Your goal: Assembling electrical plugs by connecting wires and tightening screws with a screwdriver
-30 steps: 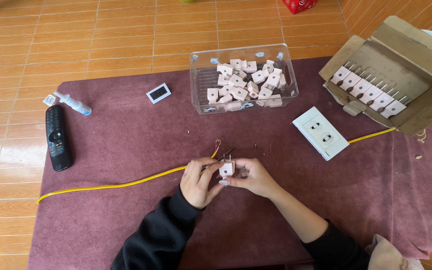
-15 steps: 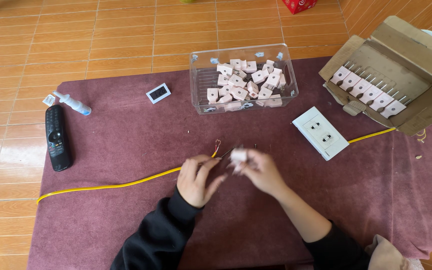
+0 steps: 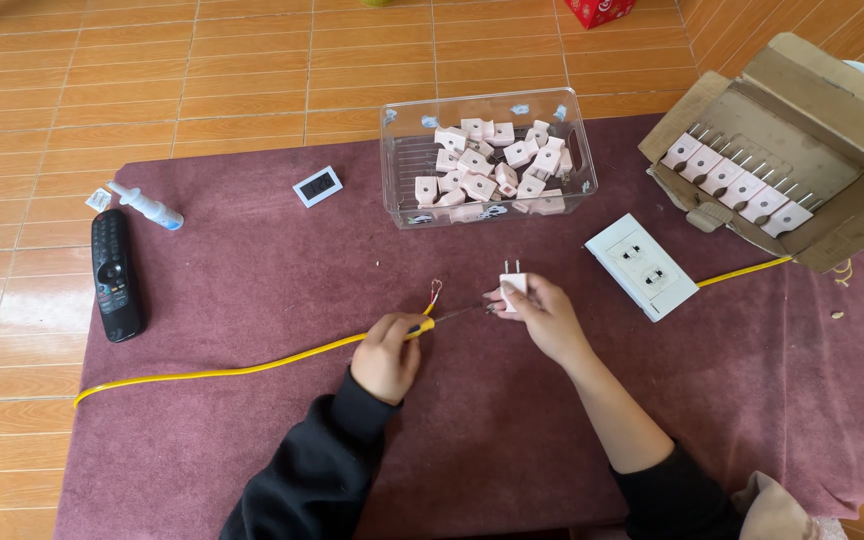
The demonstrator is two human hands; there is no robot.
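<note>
Maroon cloth point(image 3: 252, 260) covers the work surface over an orange tiled floor point(image 3: 72, 70). Open cardboard box point(image 3: 802, 120) sits at the far right corner, a row of pink plugs point(image 3: 737, 182) lined up inside, prongs up. Clear plastic bin point(image 3: 392, 150) at the far edge, middle, heaped with loose pink plug parts point(image 3: 497, 170). Yellow cable point(image 3: 212, 372) runs from the left edge to centre; another yellow stretch comes out from under the box on the right. White double wall socket point(image 3: 642, 266) lies flat, right of centre, just beside the right hand. Black remote point(image 3: 115, 274) near the left edge, white nasal spray bottle point(image 3: 147, 208) just beyond it, small white digital display point(image 3: 317, 186) left of the bin. Left hand point(image 3: 388, 352) clenched around the yellow cable near its stripped end; bare wire strands point(image 3: 436, 292) curl up just past the fingers. Right hand point(image 3: 542, 315) pinches a small white plug point(image 3: 514, 283), prongs pointing away, centre of cloth. Hands are near each other but apart.
</note>
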